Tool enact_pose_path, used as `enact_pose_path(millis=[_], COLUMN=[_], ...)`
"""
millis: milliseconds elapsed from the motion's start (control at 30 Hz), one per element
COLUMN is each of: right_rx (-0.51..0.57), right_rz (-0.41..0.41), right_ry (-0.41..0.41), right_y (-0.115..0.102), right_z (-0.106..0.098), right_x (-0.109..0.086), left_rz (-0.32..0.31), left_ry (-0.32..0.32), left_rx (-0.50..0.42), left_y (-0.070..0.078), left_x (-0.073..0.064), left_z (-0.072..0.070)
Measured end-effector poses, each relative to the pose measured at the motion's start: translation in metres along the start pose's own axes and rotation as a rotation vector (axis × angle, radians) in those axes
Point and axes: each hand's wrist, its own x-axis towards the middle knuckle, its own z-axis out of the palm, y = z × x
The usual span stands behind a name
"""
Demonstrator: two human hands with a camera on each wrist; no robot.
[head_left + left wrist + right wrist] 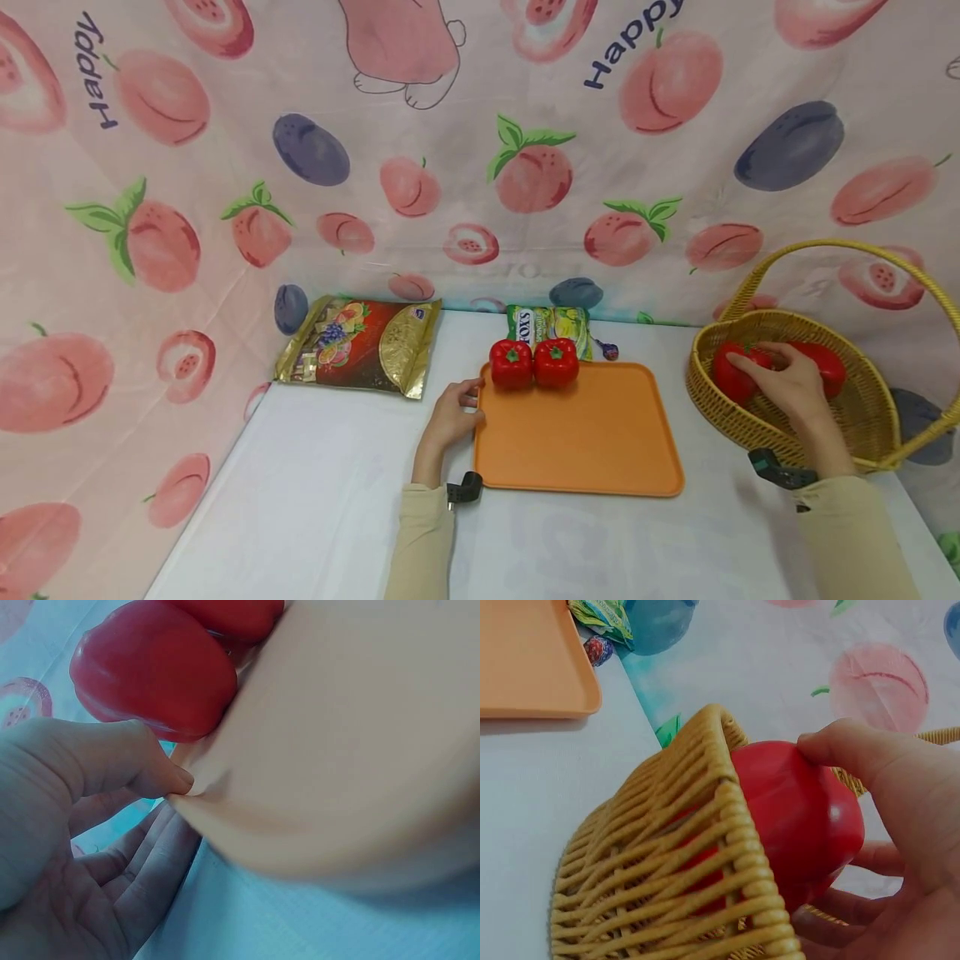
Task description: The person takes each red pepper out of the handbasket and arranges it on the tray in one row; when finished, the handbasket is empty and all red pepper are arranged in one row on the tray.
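My left hand (450,417) is at the left edge of an orange tray (577,442). In the left wrist view, the thumb lies over the tray's rim and the fingers are below it, pinching it. Two red bell peppers (512,365) sit side by side at the tray's far left corner. On the right, my right hand (791,383) grips a red bell pepper (795,817) inside a wicker basket (862,425), thumb on one side and fingers curled round the other. Another red pepper (823,367) lies in the basket behind that hand, partly hidden by it.
A gold and red snack bag (360,346) lies at the back left. Behind the tray are a green candy bag (558,321) and a small wrapped lollipop (609,351). The basket's tall handle (847,244) arches over it. Fruit-print cloth hangs at the back and left.
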Motion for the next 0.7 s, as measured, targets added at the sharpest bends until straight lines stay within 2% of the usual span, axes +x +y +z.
enact_pose_path(millis=[500, 700], right_rx=[-0.005, -0.031], right_rz=[-0.102, -0.154], right_ry=[0.072, 0.097], right_y=[-0.011, -0.023], right_z=[0.003, 0.002], right_x=[-0.001, -0.003], left_rz=[-0.007, -0.012], left_ry=[-0.008, -0.012], left_rx=[0.005, -0.007], left_y=[0.0, -0.001], left_x=[0.0, 0.0], left_z=[0.0, 0.0])
